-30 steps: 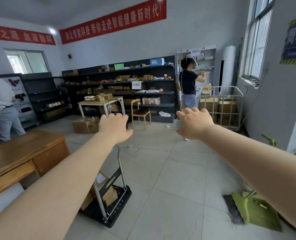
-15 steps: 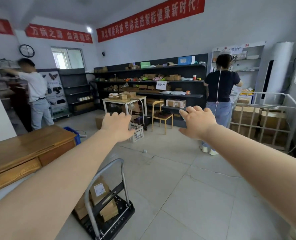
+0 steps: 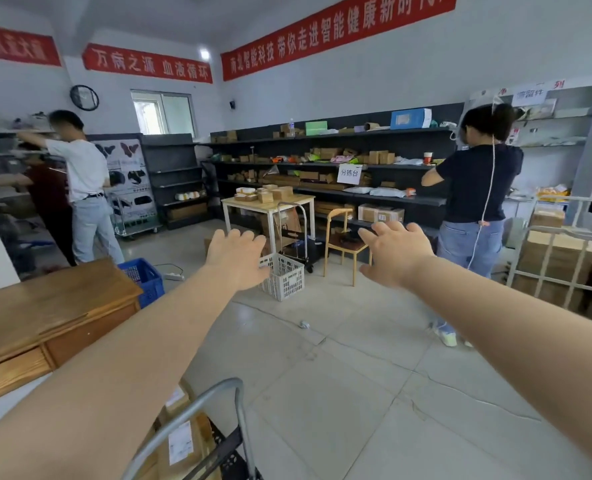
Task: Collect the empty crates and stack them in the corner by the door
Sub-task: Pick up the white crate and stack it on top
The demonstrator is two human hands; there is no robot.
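A white slatted crate (image 3: 285, 278) stands on the tiled floor in the middle of the room, in front of a small table. A blue crate (image 3: 143, 279) sits on the floor behind the far end of a wooden desk. Both my arms reach forward at chest height. My left hand (image 3: 236, 255) hovers in the air with fingers spread, overlapping the white crate's left edge in the view but well short of it. My right hand (image 3: 394, 251) is likewise spread and holds nothing.
A wooden desk (image 3: 41, 320) fills the left. A hand cart (image 3: 197, 434) with boxes is right below me. One person (image 3: 474, 202) stands at the shelves on the right, another person (image 3: 83, 181) on the left. A yellow chair (image 3: 345, 244) and a wire cage trolley (image 3: 564, 265) lie ahead.
The view has swung left and moved forward: the white crate and the blue crate came into sight and grew closer. My hands stayed stretched out in front, fingers spreading.
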